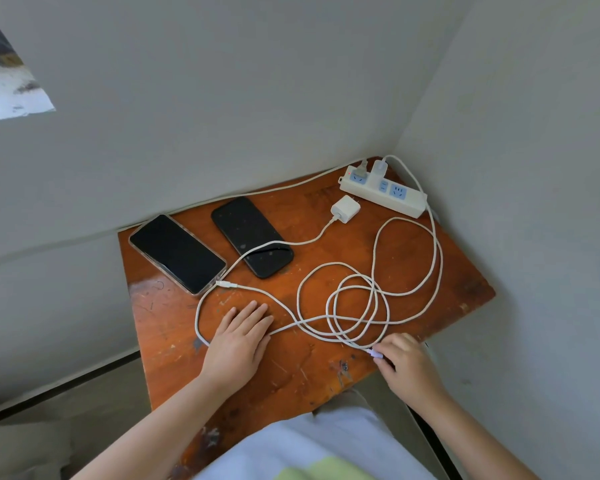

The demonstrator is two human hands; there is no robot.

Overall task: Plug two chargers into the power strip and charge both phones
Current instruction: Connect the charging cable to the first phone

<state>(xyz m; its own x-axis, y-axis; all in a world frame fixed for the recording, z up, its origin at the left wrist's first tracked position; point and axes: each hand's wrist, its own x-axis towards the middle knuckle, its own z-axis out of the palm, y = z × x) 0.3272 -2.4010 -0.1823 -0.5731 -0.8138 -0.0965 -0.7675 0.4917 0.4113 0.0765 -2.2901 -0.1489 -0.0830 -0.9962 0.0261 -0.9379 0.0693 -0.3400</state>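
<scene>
Snag risk as I see it: right hand [407, 365] fingers pinch the plug [374, 353] near the strip [383, 190], left hand [238, 336] flat, fingers together, so pulling could tighten the coils [355, 306] and drag the phones [177, 252].

phones lying: 2 [177, 252] [252, 237] | chargers showing: 2 [345, 209] [380, 167] | power strip sitting: 1 [383, 192] | hands showing: 2 [238, 336] [407, 365]

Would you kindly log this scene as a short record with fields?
Surface: scratched orange-brown wooden table
Power strip: white strip with blue sockets, one white charger plugged in
Loose charger: white cube adapter, unplugged beside the strip
Phones: two black-screened smartphones, neither connected
Left hand: flat on table
Right hand: pinching purple cable connector
</scene>
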